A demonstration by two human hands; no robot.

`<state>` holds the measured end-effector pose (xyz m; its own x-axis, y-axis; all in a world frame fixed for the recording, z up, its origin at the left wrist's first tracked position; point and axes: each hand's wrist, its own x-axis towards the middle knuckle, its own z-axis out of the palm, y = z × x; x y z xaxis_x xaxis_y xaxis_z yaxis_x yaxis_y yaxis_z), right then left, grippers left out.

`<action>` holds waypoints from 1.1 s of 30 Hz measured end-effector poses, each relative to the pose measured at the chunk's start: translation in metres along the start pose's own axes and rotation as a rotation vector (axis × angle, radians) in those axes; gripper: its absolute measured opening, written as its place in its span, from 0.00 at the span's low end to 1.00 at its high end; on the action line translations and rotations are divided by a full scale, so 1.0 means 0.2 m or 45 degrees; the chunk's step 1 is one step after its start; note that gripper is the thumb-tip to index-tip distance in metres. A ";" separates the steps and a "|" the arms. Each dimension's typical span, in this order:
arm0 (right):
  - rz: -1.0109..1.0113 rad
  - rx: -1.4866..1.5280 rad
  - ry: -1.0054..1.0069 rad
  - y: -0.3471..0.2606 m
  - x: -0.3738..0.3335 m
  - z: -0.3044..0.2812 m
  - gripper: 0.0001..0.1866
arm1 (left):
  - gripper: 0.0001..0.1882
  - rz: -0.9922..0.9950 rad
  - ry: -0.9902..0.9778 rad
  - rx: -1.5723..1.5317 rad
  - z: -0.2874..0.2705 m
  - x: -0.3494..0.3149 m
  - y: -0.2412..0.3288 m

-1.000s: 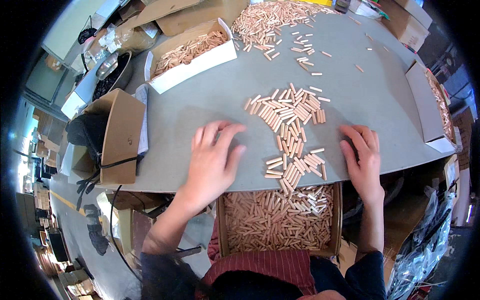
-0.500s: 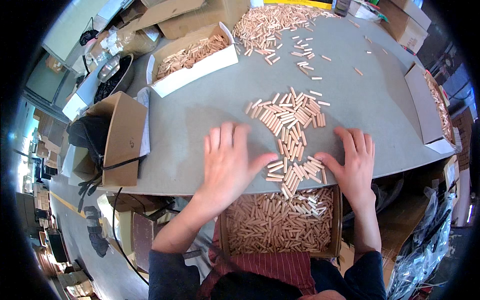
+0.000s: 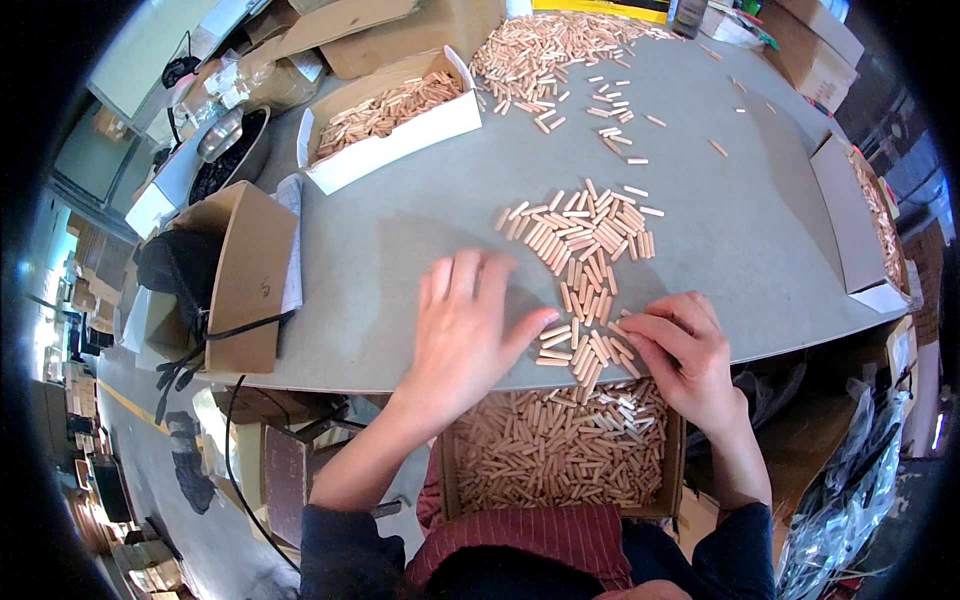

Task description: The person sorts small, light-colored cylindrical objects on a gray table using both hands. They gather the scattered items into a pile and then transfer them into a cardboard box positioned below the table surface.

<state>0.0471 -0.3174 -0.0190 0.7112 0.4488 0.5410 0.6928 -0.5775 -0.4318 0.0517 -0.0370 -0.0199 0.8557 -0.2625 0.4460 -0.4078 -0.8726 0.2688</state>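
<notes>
A loose band of small wooden dowels lies on the grey table and narrows toward its front edge. My left hand rests left of the band's near end, fingers spread and the thumb tip close to the nearest dowels; it holds nothing. At the right side of that near end, my right hand has its fingers bent and drawn toward the thumb, pinching at a dowel that is mostly hidden. Directly below the table edge, an open cardboard box full of the same dowels stands against my front.
A white box of dowels sits at the far left, another white box at the right edge. A large dowel heap lies at the back. At left stands a brown carton with dark cloth and cords.
My right hand has moved left and nearer, its fingers going from spread to curled in at the dowels. My left hand has shifted slightly right.
</notes>
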 end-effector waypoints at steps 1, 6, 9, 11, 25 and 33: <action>-0.014 -0.037 0.015 0.00 0.01 0.00 0.14 | 0.30 -0.003 0.006 -0.010 0.00 0.00 0.00; -0.106 -0.179 0.007 -0.03 0.05 0.00 0.15 | 0.29 -0.009 0.035 -0.034 0.00 0.00 0.00; -0.070 -0.235 0.031 -0.04 0.05 0.02 0.15 | 0.29 -0.012 0.027 -0.041 0.00 -0.01 0.00; -0.060 -0.291 0.045 -0.04 0.05 0.04 0.14 | 0.29 -0.013 0.025 -0.047 0.00 -0.01 0.00; -0.003 -0.351 -0.055 -0.08 0.08 0.07 0.09 | 0.23 -0.005 -0.010 -0.150 -0.03 -0.01 0.01; 0.524 0.767 -0.123 0.08 -0.01 -0.06 0.06 | 0.26 0.247 -0.143 -0.339 -0.03 -0.02 -0.02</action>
<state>0.0552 -0.3364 -0.0184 0.9160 0.3503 0.1955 0.2924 -0.2495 -0.9232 0.0482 -0.0295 -0.0187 0.7777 -0.4697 0.4178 -0.6225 -0.6679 0.4080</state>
